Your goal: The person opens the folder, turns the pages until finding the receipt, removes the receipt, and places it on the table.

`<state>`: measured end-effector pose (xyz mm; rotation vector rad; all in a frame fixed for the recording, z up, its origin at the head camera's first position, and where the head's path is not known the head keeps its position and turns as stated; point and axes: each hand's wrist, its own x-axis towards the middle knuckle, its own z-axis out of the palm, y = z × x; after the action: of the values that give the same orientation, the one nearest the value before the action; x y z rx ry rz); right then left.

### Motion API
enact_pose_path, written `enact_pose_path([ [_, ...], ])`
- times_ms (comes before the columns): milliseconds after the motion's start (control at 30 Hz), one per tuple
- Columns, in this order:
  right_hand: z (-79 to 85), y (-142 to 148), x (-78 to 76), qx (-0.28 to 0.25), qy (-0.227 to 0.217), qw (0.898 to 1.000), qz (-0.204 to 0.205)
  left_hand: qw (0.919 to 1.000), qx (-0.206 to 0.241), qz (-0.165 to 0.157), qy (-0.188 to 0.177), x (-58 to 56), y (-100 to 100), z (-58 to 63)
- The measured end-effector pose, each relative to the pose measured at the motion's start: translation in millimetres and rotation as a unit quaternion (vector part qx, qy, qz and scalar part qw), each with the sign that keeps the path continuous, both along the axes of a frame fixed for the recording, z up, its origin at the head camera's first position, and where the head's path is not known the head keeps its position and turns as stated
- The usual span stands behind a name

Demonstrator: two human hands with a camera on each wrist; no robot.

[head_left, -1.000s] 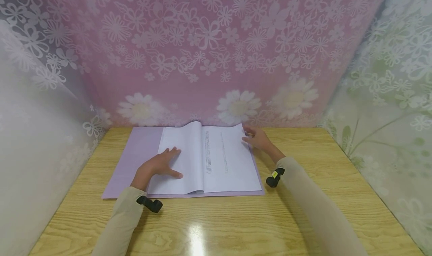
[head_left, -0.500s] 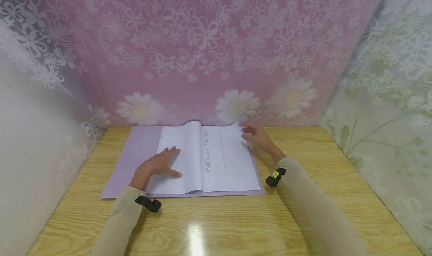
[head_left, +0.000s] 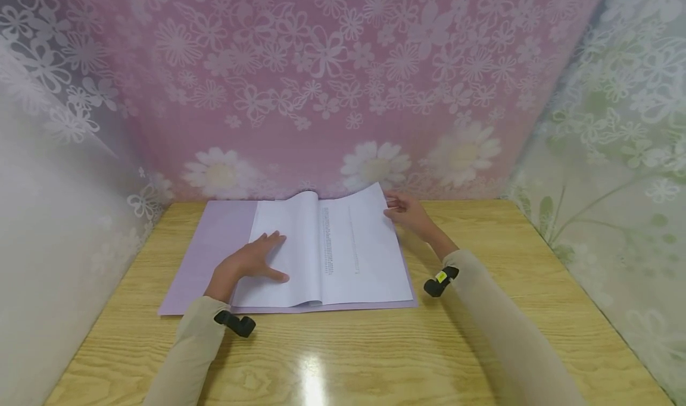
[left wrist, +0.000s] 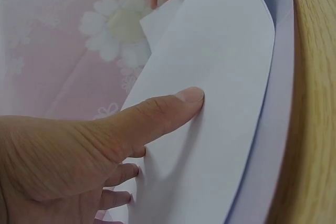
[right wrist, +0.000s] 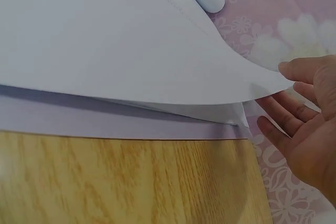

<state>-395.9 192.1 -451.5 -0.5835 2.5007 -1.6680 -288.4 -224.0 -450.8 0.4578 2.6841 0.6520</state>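
A lilac folder (head_left: 225, 227) lies spread on the table with white sheets inside. My left hand (head_left: 249, 260) rests on the left-hand white pages (head_left: 300, 245), its thumb and fingers spread; the left wrist view shows the thumb (left wrist: 163, 111) pressing the paper. At the far right corner, my right hand (head_left: 409, 215) holds a printed page (head_left: 367, 251) and raises that corner off the stack. In the right wrist view, the thumb lies above the raised page (right wrist: 157, 51) and the fingers (right wrist: 286, 114) are beneath it. Rows of small print run down this page.
The wooden table (head_left: 348, 358) extends in front of the folder and to both sides. Behind it stands a pink flowered curtain (head_left: 321, 96), close to the folder's back edge. Pale flowered sheets (head_left: 616, 215) hang on the sides. Both wrists wear small black cameras (head_left: 442, 281).
The right hand has lifted the far right page corner higher and shifted slightly away from me. My left hand has stayed in place on the left pages.
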Motion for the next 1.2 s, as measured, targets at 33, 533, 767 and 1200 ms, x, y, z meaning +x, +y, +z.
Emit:
enact_pose_path([
  [33, -0.2, 1, 0.0, 0.0, -0.004, 1.0, 0.0, 1.0, 0.0, -0.001, 0.001, 0.0, 0, -0.2],
  [533, -1.2, 18, 18.9, -0.031, -0.068, 0.993, 0.087, 1.0, 0.0, -0.003, -0.001, -0.8, -1, -1.3],
  [767, -8.0, 17, 29.5, -0.007, -0.065, 0.994, 0.09, 1.0, 0.0, -0.003, -0.001, -0.7, -1, -1.6],
  [1200, -18.9, -9, 37.5, -0.036, -0.062, 0.991, 0.117, 1.0, -0.002, -0.003, -0.001, 1.6, 1, 2.3],
])
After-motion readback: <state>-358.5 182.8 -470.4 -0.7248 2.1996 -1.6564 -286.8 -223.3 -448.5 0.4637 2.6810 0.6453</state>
